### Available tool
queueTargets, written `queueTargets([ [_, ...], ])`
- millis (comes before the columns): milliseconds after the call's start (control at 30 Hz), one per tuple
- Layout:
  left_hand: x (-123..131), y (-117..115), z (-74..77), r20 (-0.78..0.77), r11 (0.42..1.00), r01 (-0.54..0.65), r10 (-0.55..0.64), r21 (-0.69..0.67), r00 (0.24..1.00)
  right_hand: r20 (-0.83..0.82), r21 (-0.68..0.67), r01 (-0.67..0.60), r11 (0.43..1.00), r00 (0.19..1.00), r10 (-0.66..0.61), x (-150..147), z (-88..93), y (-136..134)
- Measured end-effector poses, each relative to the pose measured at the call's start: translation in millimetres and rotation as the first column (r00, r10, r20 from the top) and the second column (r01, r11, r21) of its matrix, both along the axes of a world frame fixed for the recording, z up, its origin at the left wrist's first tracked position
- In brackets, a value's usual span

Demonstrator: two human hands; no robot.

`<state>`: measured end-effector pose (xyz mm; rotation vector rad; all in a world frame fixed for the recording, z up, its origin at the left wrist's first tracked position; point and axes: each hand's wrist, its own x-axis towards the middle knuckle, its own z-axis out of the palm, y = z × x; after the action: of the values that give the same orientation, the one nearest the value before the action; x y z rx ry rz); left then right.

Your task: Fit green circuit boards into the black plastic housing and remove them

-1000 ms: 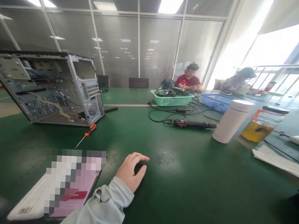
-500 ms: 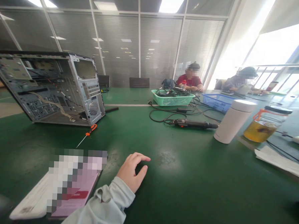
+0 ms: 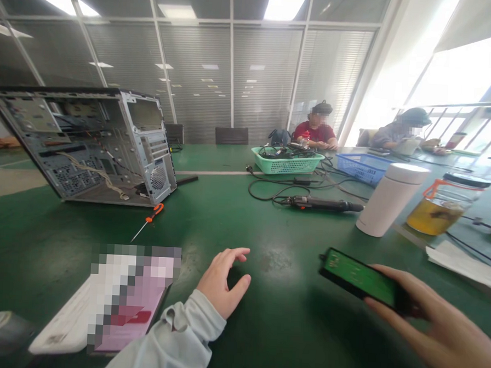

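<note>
My right hand [image 3: 431, 320] comes in from the lower right, gripping a black case with a green circuit board [image 3: 358, 278] between thumb and fingers. The board's green face points upward, and the case is held over the green table [image 3: 279, 328]. Nothing is in my left hand [image 3: 224, 284], which rests near the middle front with its thumb and fingers apart. Left of that wrist lie a pink flat item [image 3: 134, 310] and a white one [image 3: 68, 317], both partly pixelated. An orange-handled screwdriver [image 3: 150, 218] lies beyond them.
An open computer case [image 3: 148, 162] stands at the left. Farther right are a corded black power screwdriver [image 3: 324, 204], a green basket [image 3: 285, 165] of cables, a blue basket [image 3: 359, 169], a white bottle [image 3: 388, 202] and a jar [image 3: 437, 213]. Two people sit at the far side.
My right hand has come into view from the right, holding the black case with the green board. The left hand keeps its pose, and the view has shifted slightly.
</note>
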<state>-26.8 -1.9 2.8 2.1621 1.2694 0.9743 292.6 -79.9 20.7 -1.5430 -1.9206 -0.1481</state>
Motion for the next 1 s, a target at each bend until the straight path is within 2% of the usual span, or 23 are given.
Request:
queueTargets([
  [100,1.4,-7.1,1.4,0.0,0.99,0.085,-0.086,0.11,0.996,-0.118,-0.062,-0.224,0.973,0.969,0.215,-60.0,11.0,24.4],
  [200,0.4,-8.1,2.3,-0.022,0.972,0.105,-0.102,0.21,0.995,-0.283,-0.129,-0.362,0.923,0.906,0.316,-108.6,16.8,45.4],
  [267,-1.8,-4.7,2.2,-0.005,0.975,0.049,-0.049,0.215,0.999,-0.411,-0.148,-0.424,0.894,0.848,0.334,-124.3,15.6,56.4],
  [367,-4.0,0.7,2.2,0.067,0.988,-0.009,-0.002,0.155,0.998,-0.636,-0.167,-0.501,0.849,0.713,0.296,-128.5,11.1,67.0],
  [467,-2.3,1.6,3.2,0.199,0.999,-0.038,0.032,0.024,0.98,-0.796,-0.19,-0.558,0.808,0.569,0.206,-125.4,9.6,70.9],
  [533,-0.4,1.3,4.4,0.257,0.995,-0.036,0.059,-0.091,0.965,-0.867,-0.286,-0.593,0.753,0.494,0.06,-125.2,10.1,71.8],
  [600,0.9,1.9,5.5,0.296,0.984,-0.044,0.094,-0.17,0.951,-0.884,-0.448,-0.635,0.629,0.419,-0.206,-127.8,10.8,72.7],
  [667,1.3,3.6,6.0,0.316,0.963,-0.087,0.168,-0.254,0.934,-0.812,-0.569,-0.678,0.466,0.374,-0.447,-132.5,11.0,73.2],
  [733,1.2,5.2,5.8,0.329,0.92,-0.12,0.252,-0.372,0.91,-0.736,-0.614,-0.719,0.326,0.371,-0.567,-137.5,10.8,72.7],
  [767,1.2,5.7,5.5,0.33,0.894,-0.12,0.28,-0.431,0.902,-0.718,-0.61,-0.743,0.275,0.371,-0.59,-139.6,10.5,72.0],
  [833,1.3,6.1,4.8,0.333,0.86,-0.102,0.299,-0.5,0.894,-0.692,-0.552,-0.812,0.19,0.32,-0.647,-142.2,9.9,70.0],
  [933,1.9,6.3,3.4,0.372,0.853,-0.063,0.291,-0.518,0.882,-0.644,-0.435,-0.889,0.144,0.196,-0.739,-142.9,9.6,67.7],
  [1000,2.3,7.5,1.4,0.394,0.863,-0.044,0.274,-0.504,0.877,-0.631,-0.423,-0.889,0.175,0.15,-0.761,-142.2,11.5,67.2],
])
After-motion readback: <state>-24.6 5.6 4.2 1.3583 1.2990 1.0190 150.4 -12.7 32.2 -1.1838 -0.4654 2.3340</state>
